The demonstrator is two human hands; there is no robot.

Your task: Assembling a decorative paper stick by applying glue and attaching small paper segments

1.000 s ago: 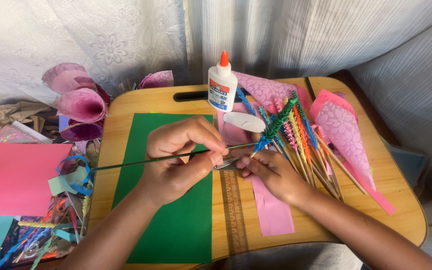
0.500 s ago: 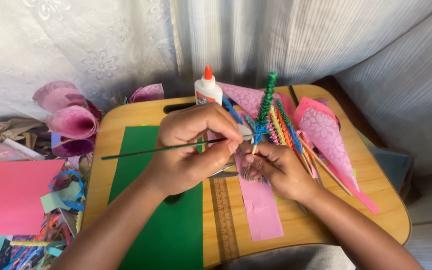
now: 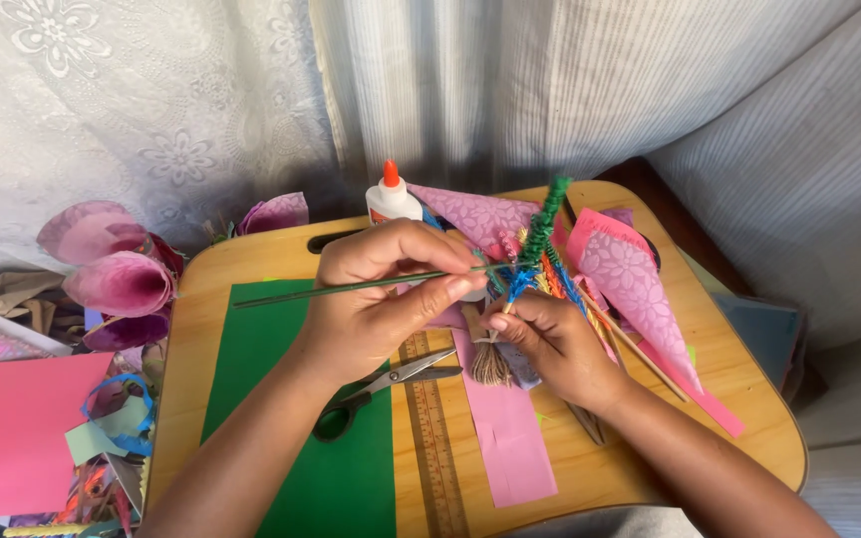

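Craft item: green stick [image 3: 351, 287] pinched in left hand [image 3: 381, 299].
Green pipe cleaner [image 3: 542, 224], flat a second ago, now upright, clamped in right hand [image 3: 550, 339].

Lap table [image 3: 251, 269]: wood, light varnish, smooth, slight sheen. Green sheet [image 3: 271, 399]: matt paper. Pink strip [image 3: 510, 438]: matt paper, smooth. Pink cones [image 3: 630, 279]: embossed patterned paper. Green stick [image 3: 331, 290]: thin, smooth, painted look. Pipe cleaners [image 3: 542, 229]: fuzzy chenille. Scissors [image 3: 391, 384]: bare metal blades, glossy; dark plastic handle. Ruler [image 3: 435, 438]: wood, matt. Glue bottle [image 3: 391, 199]: white plastic, orange cap. Curtain [image 3: 151, 110]: lace cloth. Twine tassel [image 3: 490, 364]: rough fibre.
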